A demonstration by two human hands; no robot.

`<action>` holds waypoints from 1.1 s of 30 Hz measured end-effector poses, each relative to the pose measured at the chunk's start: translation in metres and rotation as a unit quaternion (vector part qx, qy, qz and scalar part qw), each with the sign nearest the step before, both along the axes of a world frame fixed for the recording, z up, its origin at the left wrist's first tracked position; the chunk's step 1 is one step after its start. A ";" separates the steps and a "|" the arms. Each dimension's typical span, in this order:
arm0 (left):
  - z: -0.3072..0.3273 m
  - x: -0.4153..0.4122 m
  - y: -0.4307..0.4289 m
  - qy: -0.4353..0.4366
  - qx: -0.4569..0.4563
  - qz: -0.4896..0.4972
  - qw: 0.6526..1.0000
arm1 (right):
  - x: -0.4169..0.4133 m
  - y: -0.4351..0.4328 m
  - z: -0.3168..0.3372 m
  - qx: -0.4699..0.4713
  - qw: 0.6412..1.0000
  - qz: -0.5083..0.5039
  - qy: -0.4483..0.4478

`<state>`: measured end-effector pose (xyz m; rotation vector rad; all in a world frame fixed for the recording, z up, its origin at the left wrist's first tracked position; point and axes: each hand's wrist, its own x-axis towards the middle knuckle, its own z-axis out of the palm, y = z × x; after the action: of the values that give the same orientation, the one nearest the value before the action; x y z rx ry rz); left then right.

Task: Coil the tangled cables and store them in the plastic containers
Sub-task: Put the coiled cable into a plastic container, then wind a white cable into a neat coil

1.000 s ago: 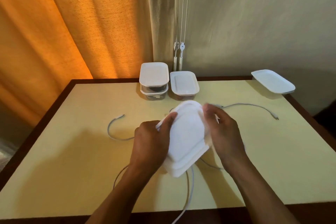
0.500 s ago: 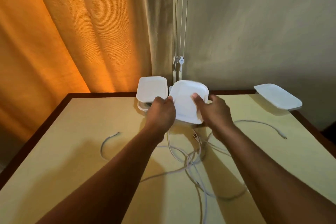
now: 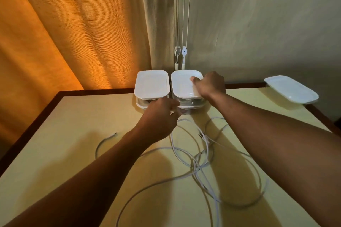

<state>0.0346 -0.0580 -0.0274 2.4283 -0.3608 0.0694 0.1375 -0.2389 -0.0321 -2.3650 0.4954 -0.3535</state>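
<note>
Looking down at a pale yellow tabletop with a dark brown edge. Got two stacks of white lidded containers side by side at the far edge, each two high: left stack and right stack, with something dark showing through the clear walls. Right hand clamped on the top container of the right stack, thumb laid flat on the lid, fingers curled down over the right rim. Left hand lower down, just in front of the stacks near the gap between them, back of the hand to the camera, fingers tucked mostly out of sight, so can't tell if gripping anything or just hanging loose. Plenty of white cables lying tangled on the tabletop between the two forearms, not in any container, loops crossing over each other and running out of the bottom of the view. One short cable curled off by itself to the left, well apart from the tangle. Flat white lid (or maybe a shallow container, hard to say) alone at the far right corner. Orange curtain behind on the left, blind cords hanging down the wall right behind the stacks.
</note>
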 end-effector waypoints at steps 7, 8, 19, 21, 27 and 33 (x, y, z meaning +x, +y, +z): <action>-0.004 0.004 -0.003 -0.081 0.072 -0.031 0.994 | 0.002 0.001 -0.001 0.007 1.000 0.014 0.002; -0.003 0.004 -0.004 -0.070 0.072 -0.021 0.995 | 0.001 -0.002 -0.001 0.025 0.999 0.021 0.005; 0.001 -0.023 -0.011 -0.056 0.017 -0.023 0.998 | -0.063 -0.154 0.002 -0.280 0.959 -0.045 0.008; -0.005 -0.033 -0.013 -0.063 0.007 -0.040 0.997 | -0.079 -0.189 -0.003 -0.335 0.937 -0.076 0.071; -0.021 -0.055 -0.011 -0.131 -0.007 -0.039 0.991 | -0.121 -0.236 -0.052 -0.384 0.920 -0.057 0.050; -0.002 -0.070 -0.012 -0.147 -0.091 0.020 0.985 | -0.143 -0.197 -0.031 -0.250 0.957 -0.023 -0.144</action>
<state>-0.0352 -0.0697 -0.0293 2.2442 -0.4167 0.4625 -0.0057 -0.4357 -0.0628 -2.7176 0.3509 -0.9227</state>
